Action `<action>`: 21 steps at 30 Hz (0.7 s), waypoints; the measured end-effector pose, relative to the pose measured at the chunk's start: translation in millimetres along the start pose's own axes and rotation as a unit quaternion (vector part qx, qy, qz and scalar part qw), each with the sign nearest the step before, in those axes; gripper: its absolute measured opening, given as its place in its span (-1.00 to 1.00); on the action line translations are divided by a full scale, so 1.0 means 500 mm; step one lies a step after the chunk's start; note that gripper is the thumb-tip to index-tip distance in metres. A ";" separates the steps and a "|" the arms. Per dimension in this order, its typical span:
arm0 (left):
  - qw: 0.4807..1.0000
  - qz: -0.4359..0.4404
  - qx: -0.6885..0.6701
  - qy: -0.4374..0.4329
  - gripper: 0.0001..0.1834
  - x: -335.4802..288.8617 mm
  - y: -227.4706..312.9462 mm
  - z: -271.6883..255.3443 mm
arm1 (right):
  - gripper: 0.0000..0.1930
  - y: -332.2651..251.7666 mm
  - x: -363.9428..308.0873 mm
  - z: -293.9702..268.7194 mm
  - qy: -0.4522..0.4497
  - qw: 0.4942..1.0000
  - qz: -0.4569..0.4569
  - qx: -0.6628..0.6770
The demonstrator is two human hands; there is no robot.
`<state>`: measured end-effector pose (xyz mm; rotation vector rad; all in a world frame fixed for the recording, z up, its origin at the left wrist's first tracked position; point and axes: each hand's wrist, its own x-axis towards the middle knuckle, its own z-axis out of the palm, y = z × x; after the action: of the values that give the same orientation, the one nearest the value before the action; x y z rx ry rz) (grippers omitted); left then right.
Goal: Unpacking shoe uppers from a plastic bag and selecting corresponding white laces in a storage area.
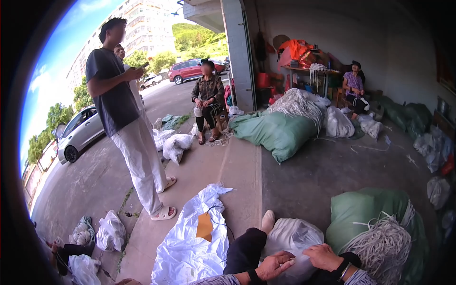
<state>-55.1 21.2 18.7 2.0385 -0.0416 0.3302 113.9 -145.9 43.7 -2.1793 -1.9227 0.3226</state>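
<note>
My left hand (275, 265) is over my lap, its fingers drawn together and pointing toward the right hand. Close by on the right, my right hand (324, 257) has its fingers curled in a pinch. Whatever lies between the fingertips of either hand is too small to make out. Beneath and just beyond both hands sits a whitish translucent plastic bag (293, 233), its contents unclear. To the right, a bundle of loose white cords (381, 247) spills over a large green sack (354, 209).
A white plastic sheet (190, 256) with an orange-brown piece (204, 227) lies left of my legs. One person (116, 90) stands on the left; others sit farther off. Another green sack (280, 135) lies ahead. White bags (111, 231) rest at lower left.
</note>
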 end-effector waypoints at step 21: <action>0.993 -0.100 -0.053 0.030 -0.76 -0.044 -0.036 -0.057 | -0.49 -0.035 0.024 -0.111 0.197 0.979 0.053 0.027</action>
<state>-79.2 52.3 10.1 1.9069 0.1772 0.2584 115.7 -132.8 101.5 -2.1195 -1.5693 -0.0429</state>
